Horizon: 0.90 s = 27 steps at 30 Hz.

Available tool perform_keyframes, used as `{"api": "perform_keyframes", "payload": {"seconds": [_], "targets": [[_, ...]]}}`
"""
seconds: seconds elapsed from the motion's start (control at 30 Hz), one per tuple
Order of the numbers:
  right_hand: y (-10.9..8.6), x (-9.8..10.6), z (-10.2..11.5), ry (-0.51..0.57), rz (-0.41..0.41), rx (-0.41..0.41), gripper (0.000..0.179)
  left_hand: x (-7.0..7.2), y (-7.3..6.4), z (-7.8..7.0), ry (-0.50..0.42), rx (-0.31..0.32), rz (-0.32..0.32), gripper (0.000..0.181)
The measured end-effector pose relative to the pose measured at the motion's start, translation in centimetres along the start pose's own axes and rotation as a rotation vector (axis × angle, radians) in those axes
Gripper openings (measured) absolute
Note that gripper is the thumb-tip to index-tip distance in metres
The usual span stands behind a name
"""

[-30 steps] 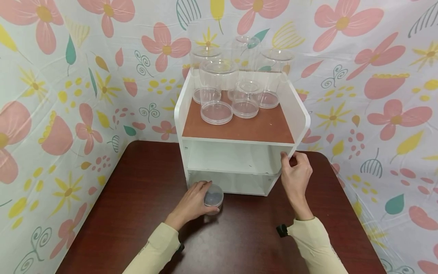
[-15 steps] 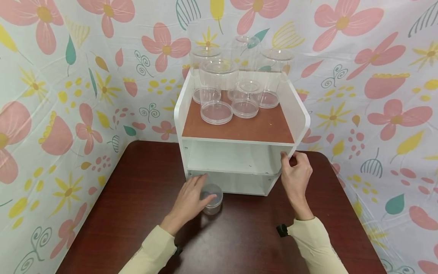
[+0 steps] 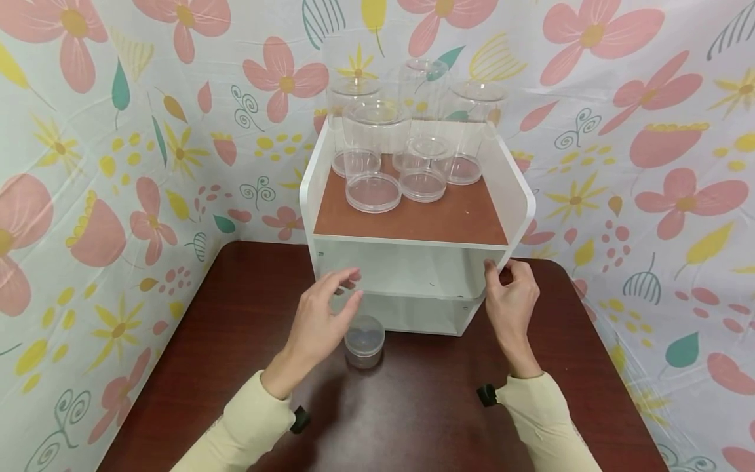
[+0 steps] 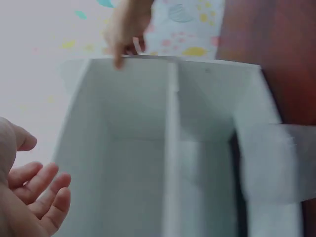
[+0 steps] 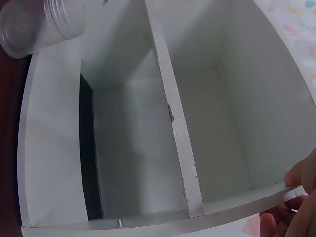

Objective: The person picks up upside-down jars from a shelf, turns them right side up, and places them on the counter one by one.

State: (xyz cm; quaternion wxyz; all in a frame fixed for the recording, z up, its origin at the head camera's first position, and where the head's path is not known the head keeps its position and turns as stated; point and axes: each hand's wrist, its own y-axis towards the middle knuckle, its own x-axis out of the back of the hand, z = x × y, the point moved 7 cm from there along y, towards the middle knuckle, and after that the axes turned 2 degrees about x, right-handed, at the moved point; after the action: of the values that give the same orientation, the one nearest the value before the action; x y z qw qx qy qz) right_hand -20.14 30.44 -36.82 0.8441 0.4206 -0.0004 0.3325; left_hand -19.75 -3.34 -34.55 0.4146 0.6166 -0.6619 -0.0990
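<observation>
A small clear lidded jar [image 3: 364, 351] stands on the dark table in front of the white shelf unit [image 3: 407, 240]. Above and to the left of that jar, my left hand [image 3: 312, 324] is raised with fingers apart and nothing in it. The left wrist view shows its loosely bent fingers [image 4: 42, 195] beside the unit's open compartments. My right hand [image 3: 512, 301] pinches the front edge of the unit's right side panel, thumb inside and fingers outside. In the right wrist view the same small jar [image 5: 29, 27] appears at the top left corner.
Several clear lidded jars [image 3: 373, 196] of different heights stand on the unit's brown top board [image 3: 436, 226]. Below it are two open white compartments [image 3: 407, 269]. A flower-patterned cloth [image 3: 183, 131] hangs behind and at both sides of the dark red-brown table [image 3: 436, 406].
My left hand has let go of the small jar and lifted away from it, up and slightly left. The jar stays by the unit's front. My right hand keeps its grip on the side panel.
</observation>
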Motion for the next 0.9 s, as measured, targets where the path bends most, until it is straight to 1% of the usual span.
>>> {"api": "perform_keyframes", "payload": {"seconds": [0.07,0.2,0.3,0.37,0.43,0.5,0.6,0.77,0.9], "targets": [[0.0,0.0,0.0,0.001,-0.002,0.002,0.017,0.7,1.2,-1.0,-0.035,-0.036,-0.028,0.04],[0.1,0.1,0.1,-0.001,-0.004,0.002,0.016,2.0,3.9,-2.6,-0.074,-0.059,-0.067,0.046],[0.2,0.0,0.1,-0.003,-0.003,0.0,0.017,2.7,5.9,-3.5,-0.081,-0.058,-0.097,0.048],[0.2,0.1,0.1,-0.003,-0.006,0.001,0.016,2.9,7.1,-3.8,-0.077,-0.037,-0.107,0.051],[0.2,0.1,0.1,-0.003,-0.009,0.003,0.016,3.0,8.2,-3.9,-0.077,0.004,-0.106,0.055],[0.2,0.1,0.1,-0.002,-0.012,0.003,0.016,2.8,9.3,-3.8,-0.078,0.059,-0.096,0.06],[0.1,0.0,0.1,-0.003,-0.007,0.001,0.016,2.5,10.8,-3.4,-0.081,0.148,-0.077,0.068],[0.1,-0.1,0.1,-0.002,-0.003,-0.001,0.016,2.0,13.1,-2.6,-0.053,0.277,-0.052,0.084],[0.0,-0.1,0.2,-0.007,-0.003,0.002,0.017,2.0,14.8,-2.2,-0.033,0.344,-0.045,0.093]]}}
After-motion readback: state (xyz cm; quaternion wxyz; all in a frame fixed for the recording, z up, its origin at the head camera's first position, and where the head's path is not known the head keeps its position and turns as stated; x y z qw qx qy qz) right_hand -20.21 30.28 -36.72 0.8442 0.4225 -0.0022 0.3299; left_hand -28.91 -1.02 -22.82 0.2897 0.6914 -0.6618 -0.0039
